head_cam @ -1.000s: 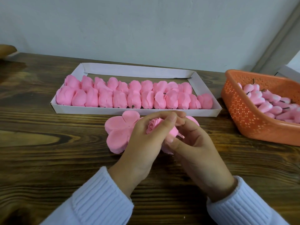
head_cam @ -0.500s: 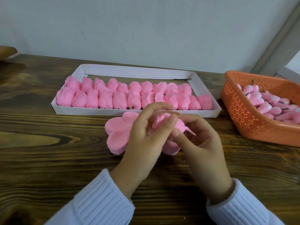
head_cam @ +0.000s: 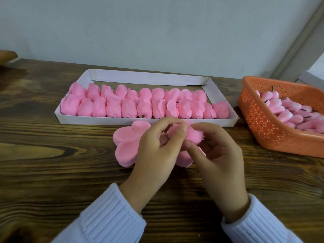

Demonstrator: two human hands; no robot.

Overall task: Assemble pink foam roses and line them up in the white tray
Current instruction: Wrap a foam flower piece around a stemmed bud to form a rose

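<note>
Since the earlier frame, the petal tip that jutted toward 3 o'clock is folded in against the pink foam rose (head_cam: 192,135), now a smooth rounded bud. Both the left hand (head_cam: 157,151) and the right hand (head_cam: 219,155) pinch it between thumb and fingertips, at their 12 o'clock, just short of the white cardboard tray (head_cam: 145,77). Flat pink foam petal cutouts (head_cam: 126,142) lie on the wooden table (head_cam: 52,172) at the left hand's 9 o'clock.

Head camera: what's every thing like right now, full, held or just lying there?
white tray, partly filled with two rows of finished roses
orange basket, holding pink buds
unfinished rose, held, not yet in tray
flat petals, lying on the table
left hand, pinching unfinished rose
right hand, pinching unfinished rose
</note>
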